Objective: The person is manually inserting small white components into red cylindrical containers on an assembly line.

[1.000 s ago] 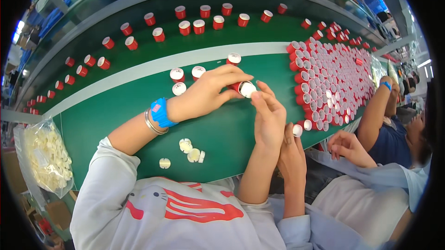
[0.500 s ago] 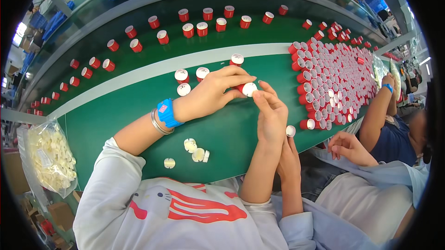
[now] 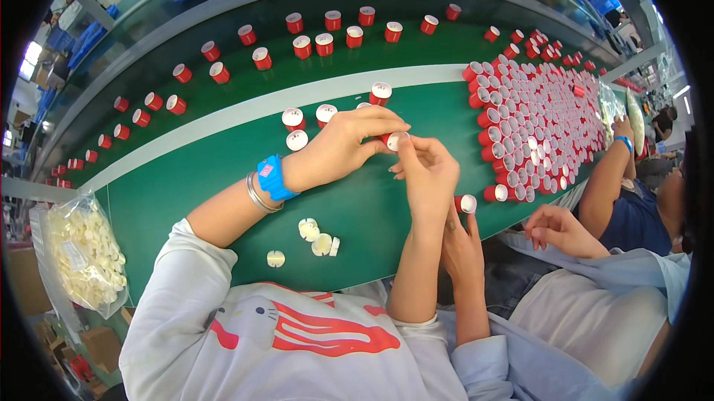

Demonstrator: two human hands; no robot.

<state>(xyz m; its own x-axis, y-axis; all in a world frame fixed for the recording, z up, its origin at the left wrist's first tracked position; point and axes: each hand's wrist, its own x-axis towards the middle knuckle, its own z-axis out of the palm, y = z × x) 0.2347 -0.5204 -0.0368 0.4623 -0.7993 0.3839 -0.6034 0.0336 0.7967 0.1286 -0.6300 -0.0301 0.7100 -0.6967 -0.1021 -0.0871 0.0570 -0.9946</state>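
My left hand (image 3: pixel 346 140), with a blue band and silver bangles at the wrist, pinches a small red cup (image 3: pixel 385 138) over the green table. A white disc (image 3: pixel 394 143) sits at the cup's mouth, facing my right hand. My right hand (image 3: pixel 428 181) has its thumb and forefinger closed at that disc; its other fingers curl behind. Beyond my left hand stand several red cups (image 3: pixel 293 119) with white tops, one partly hidden by the fingers. Several loose white discs (image 3: pixel 320 244) lie near my left forearm.
A dense block of red cups (image 3: pixel 535 126) covers the table's right side. More cups (image 3: pixel 324 45) stand on the green strip behind the pale rail (image 3: pixel 297 100). A bag of white parts (image 3: pixel 85 260) lies left. A neighbour's hand (image 3: pixel 462 248) holds a red cup close to my right forearm.
My right hand has shifted slightly left and its fingers have closed in over the disc, covering more of it. The neighbour's cup has tilted and shows more of its red side.
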